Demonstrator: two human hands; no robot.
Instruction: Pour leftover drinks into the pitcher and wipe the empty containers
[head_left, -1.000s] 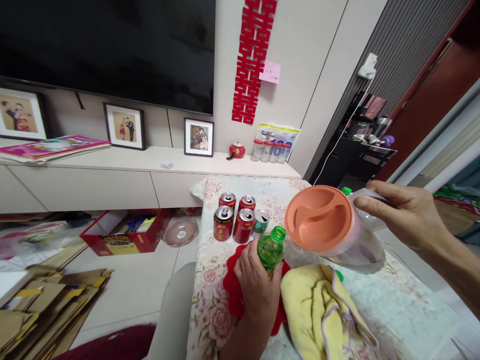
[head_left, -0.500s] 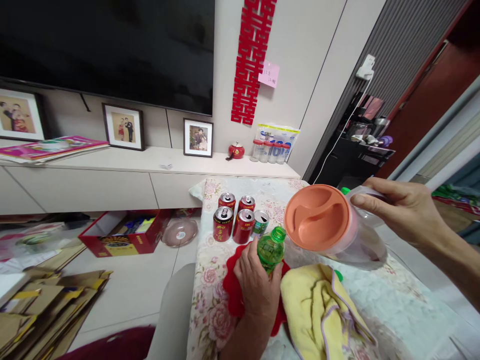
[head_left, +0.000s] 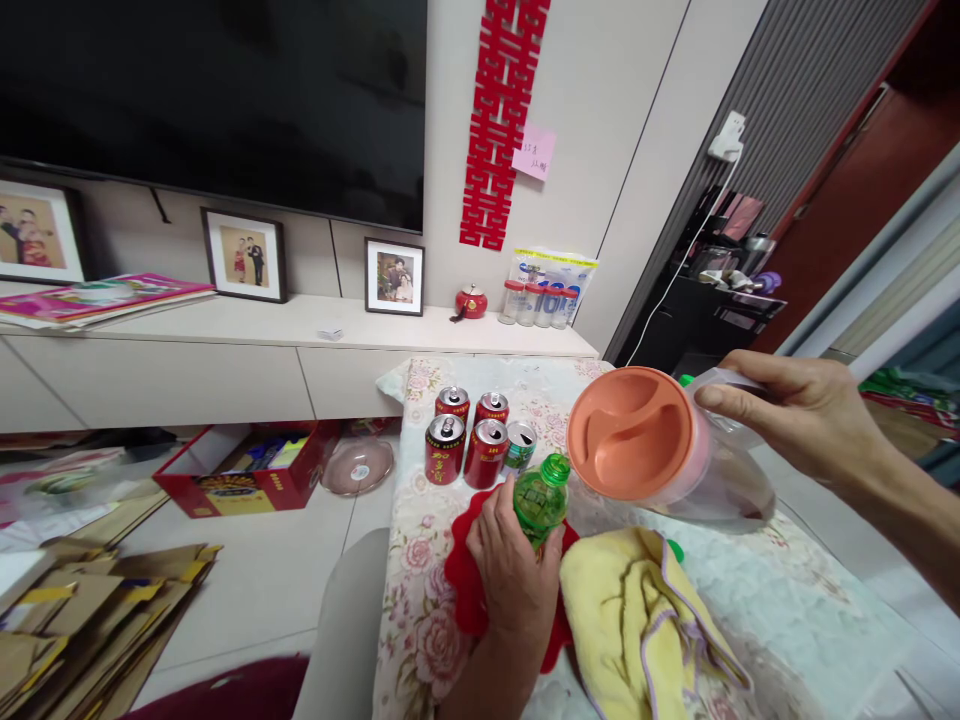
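Observation:
A green plastic bottle (head_left: 541, 503) with no cap on its neck stands over a red scalloped mat (head_left: 463, 580), and my left hand (head_left: 514, 560) is wrapped round it. My right hand (head_left: 780, 395) grips the handle of a clear pitcher (head_left: 724, 490) with an orange lid (head_left: 631, 432). The pitcher is tilted toward the bottle's mouth, with dark liquid low in its body. Its lid edge is close to the bottle neck; whether liquid flows cannot be made out. Just behind the bottle are several opened drink cans (head_left: 486, 452). A crumpled yellow towel (head_left: 637, 610) lies right of my left hand.
A flowered cloth covers the table (head_left: 420, 600). Beside the towel a green cap (head_left: 676, 550) shows. Behind stands a white cabinet (head_left: 360, 330) with framed photos and several small jars (head_left: 536, 305). A red box (head_left: 240, 475) and flattened cardboard (head_left: 97, 620) lie on the floor at left.
Almost nothing differs. The pitcher and my right hand have shifted very slightly up and left; my left hand still holds the bottle in the same place.

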